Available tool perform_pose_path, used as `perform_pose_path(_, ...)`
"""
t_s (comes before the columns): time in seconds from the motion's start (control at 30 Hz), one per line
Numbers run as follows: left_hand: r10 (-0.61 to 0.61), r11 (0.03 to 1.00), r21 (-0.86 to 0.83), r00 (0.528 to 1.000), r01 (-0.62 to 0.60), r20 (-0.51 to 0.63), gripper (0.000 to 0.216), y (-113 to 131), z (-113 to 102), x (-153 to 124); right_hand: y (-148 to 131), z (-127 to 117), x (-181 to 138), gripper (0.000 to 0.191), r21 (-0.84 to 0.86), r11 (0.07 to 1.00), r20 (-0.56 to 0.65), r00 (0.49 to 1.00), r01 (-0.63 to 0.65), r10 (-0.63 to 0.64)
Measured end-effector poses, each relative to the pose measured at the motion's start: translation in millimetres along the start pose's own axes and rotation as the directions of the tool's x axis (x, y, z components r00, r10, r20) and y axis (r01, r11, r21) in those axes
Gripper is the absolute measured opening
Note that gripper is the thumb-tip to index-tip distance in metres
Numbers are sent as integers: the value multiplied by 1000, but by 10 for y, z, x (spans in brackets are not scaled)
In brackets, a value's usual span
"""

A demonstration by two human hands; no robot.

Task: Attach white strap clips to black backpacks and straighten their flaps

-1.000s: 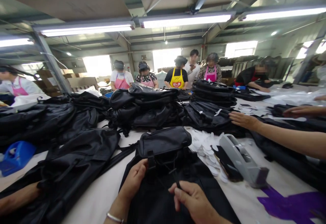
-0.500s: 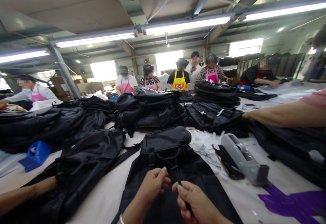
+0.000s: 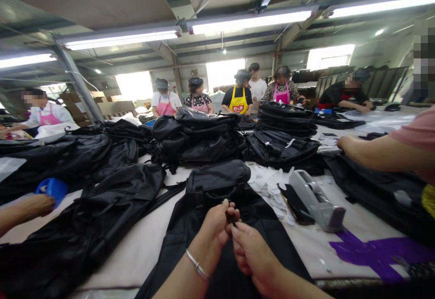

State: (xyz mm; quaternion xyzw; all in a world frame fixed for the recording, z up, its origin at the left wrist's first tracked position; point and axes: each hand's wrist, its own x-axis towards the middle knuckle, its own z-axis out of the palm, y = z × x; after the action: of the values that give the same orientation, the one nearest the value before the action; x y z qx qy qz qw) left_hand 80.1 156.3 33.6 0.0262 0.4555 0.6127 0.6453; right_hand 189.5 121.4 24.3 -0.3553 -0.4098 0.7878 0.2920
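Note:
A black backpack (image 3: 273,235) lies on the table in front of me, its top flap (image 3: 220,176) folded away from me. Over its upper front, my left hand (image 3: 220,222) and my right hand (image 3: 249,251) meet with fingers pinched. Between their fingertips shows a bit of black drawstring cord (image 3: 232,219). Both hands are closed on it, and most of the cord is hidden by the fingers. A bracelet circles my left wrist.
White paper tags (image 3: 268,185) lie right of the backpack, beside a grey tape dispenser (image 3: 316,201) and purple tape (image 3: 372,251). Another person's hand (image 3: 37,206) touches a blue dispenser (image 3: 56,188) at left. Stacked black bags (image 3: 200,140) stand behind; a co-worker's arm (image 3: 377,151) reaches in at right.
My left hand has moved right and up to meet my right hand at the cord. The co-worker's hand at left has gone from the neighbouring bag to the blue dispenser.

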Motion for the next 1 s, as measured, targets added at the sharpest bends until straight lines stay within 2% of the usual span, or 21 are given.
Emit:
perform_pose_path(0.1, -28, 1000, -2, 1000, 28, -15, 20, 120, 107, 206, -117, 69, 9, 37, 16, 997, -64, 996, 70, -69)
perform_pose_path(0.17, -40, 999, -7, 999, 40, -32, 23, 182, 123, 348, -128, 92, -34, 35, 4, 997, -61, 995, 75, -75)
perform_pose_path(0.27, -59, 998, -20, 995, 57, -84, 27, 223, 93, 539, -45, 101, -192, 36, -44, 999, -28, 999, 15, -16)
perform_pose_path(0.43, -102, 995, -14, 981, 101, -164, 21, 204, 31, 789, 47, 32, -551, 45, -138, 989, 9, 999, -50, 52)
perform_pose_path(0.53, -98, 995, -11, 973, 98, -209, 24, 198, 5, 946, 14, -48, -754, 51, -273, 962, 89, 995, -27, 54)
perform_pose_path(0.67, -97, 995, 8, 965, 102, -244, 28, 216, 8, 1148, -43, -165, -937, 49, -468, 880, 181, 984, 78, 9)
perform_pose_path(0.77, -105, 991, 55, 970, 120, -219, 30, 267, 28, 1188, -35, -255, -941, 44, -583, 791, 251, 967, 185, -41)
perform_pose_path(0.9, -65, 974, 205, 987, 95, -147, 26, 298, -18, 1023, 40, -346, -830, 36, -670, 643, 470, 882, 371, -19)
perform_pose_path(1.0, 7, 927, 373, 997, 22, -76, 17, 211, -138, 760, 33, -407, -740, 31, -734, 508, 522, 853, 450, 0)
